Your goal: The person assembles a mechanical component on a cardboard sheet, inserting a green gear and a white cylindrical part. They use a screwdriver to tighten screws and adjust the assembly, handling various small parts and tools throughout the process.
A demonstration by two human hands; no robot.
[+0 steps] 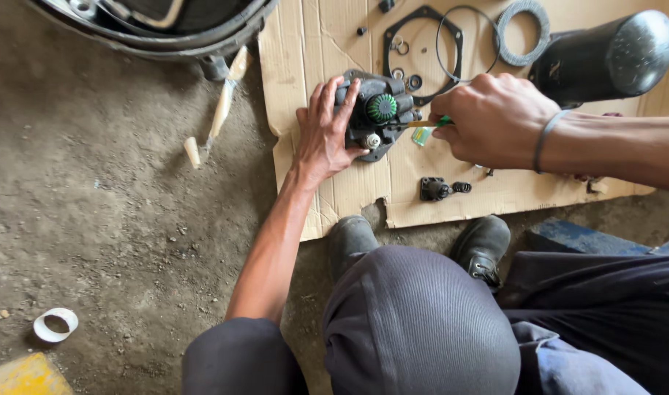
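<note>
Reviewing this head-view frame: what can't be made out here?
- Tool's handle: hidden inside the right hand; only the shaft of the tool shows.
- Near side of the black pump body: covered by the left hand.
- Round tub: cut off by the top edge.
- Small loose parts on the cardboard: too small to identify.

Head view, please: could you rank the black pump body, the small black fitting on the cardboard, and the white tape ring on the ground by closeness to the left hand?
1. Black pump body: under the left hand, touching.
2. Small black fitting: right, on the cardboard.
3. White tape ring: far lower left, on the ground.
</note>
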